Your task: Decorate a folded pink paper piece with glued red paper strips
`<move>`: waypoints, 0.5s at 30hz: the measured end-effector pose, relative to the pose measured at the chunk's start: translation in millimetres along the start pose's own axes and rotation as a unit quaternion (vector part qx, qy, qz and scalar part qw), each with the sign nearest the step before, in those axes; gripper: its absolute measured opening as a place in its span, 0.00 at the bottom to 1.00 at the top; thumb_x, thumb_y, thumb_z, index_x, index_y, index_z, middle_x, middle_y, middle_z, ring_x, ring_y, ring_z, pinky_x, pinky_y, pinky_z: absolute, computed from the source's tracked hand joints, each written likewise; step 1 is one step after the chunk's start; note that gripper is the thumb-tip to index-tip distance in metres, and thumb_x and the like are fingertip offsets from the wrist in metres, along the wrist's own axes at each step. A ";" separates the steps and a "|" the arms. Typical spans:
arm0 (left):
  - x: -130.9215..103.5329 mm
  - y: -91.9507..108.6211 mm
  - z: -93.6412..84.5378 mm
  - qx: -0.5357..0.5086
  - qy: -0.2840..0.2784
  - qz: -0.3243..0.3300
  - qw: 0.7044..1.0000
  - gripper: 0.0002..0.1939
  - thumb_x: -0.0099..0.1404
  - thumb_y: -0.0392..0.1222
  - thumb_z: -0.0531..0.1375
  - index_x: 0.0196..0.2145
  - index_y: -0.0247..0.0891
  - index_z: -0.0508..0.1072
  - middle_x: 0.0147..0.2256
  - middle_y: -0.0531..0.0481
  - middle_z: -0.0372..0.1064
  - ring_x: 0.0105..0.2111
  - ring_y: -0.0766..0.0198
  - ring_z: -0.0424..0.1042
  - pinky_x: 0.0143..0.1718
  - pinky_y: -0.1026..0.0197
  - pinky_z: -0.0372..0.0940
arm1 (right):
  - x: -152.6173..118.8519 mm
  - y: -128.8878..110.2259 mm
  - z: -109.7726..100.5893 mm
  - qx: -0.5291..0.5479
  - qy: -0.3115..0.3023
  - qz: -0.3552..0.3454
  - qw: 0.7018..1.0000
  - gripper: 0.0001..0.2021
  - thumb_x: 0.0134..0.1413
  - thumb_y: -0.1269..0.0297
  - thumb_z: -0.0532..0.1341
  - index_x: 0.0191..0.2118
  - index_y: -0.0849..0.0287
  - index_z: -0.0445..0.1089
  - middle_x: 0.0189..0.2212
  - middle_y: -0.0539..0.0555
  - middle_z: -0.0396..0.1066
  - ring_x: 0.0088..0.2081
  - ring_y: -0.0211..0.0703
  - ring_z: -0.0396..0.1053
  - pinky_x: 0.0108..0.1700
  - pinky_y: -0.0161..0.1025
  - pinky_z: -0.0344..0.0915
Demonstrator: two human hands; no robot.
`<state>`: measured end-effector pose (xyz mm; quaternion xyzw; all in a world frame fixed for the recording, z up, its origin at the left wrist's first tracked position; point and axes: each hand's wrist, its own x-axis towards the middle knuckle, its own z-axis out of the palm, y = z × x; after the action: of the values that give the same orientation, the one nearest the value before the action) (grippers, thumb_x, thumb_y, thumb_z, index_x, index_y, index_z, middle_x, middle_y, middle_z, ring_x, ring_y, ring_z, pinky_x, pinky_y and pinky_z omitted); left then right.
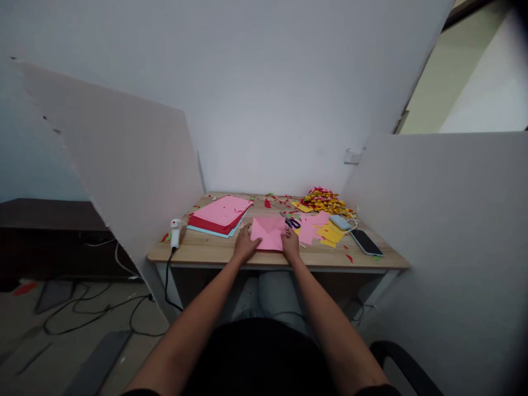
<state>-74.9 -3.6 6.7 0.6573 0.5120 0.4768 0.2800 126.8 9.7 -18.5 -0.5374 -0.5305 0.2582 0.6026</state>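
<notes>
A creased pink paper sheet (269, 230) is held at the table's front edge. My left hand (246, 244) grips its left side, thumb on top and fingers behind. At its right side my right hand (290, 242) pinches the paper in the same way. Dark-handled scissors (293, 223) lie just beyond my right hand, partly over pink paper pieces (307, 230). To the left rests a stack of pink sheets (225, 210) on red and light blue ones.
A heap of yellow, red and pink folded pieces (325, 202) is at the back right. Yellow paper (331, 234), a white power bank (340, 222) and a phone (366, 242) lie right. A white corded device (175, 235) stands left. Partitions flank the table (214, 250).
</notes>
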 end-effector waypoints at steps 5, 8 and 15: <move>1.0 -3.8 2.3 -0.098 -0.073 -0.035 0.992 0.22 0.67 0.44 0.65 0.55 0.35 0.69 0.48 0.43 0.74 0.42 0.59 0.76 0.45 0.52 0.73 | 3.1 1.5 -8.1 0.056 0.051 0.037 0.996 0.18 0.66 0.57 0.62 0.57 0.59 0.68 0.54 0.58 0.71 0.49 0.49 0.73 0.50 0.51 0.73; 3.0 -4.8 0.1 -0.143 -0.089 -0.051 0.984 0.16 0.71 0.47 0.61 0.51 0.34 0.72 0.47 0.44 0.73 0.43 0.59 0.75 0.44 0.52 0.74 | 2.3 -0.3 -9.2 0.088 0.049 0.058 0.993 0.19 0.66 0.58 0.62 0.57 0.59 0.68 0.54 0.58 0.70 0.49 0.49 0.73 0.50 0.51 0.73; 7.8 -7.1 -4.8 -0.191 -0.017 -0.109 0.975 0.19 0.71 0.48 0.61 0.54 0.35 0.71 0.52 0.42 0.71 0.46 0.57 0.74 0.46 0.50 0.73 | -0.2 -3.2 -9.5 0.149 0.021 0.102 0.983 0.19 0.66 0.56 0.62 0.57 0.59 0.68 0.52 0.58 0.71 0.47 0.48 0.74 0.48 0.50 0.74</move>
<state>-81.9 5.4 5.2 0.5399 0.4754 0.5214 0.4589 134.6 5.1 -14.3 -0.4978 -0.4156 0.3831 0.6579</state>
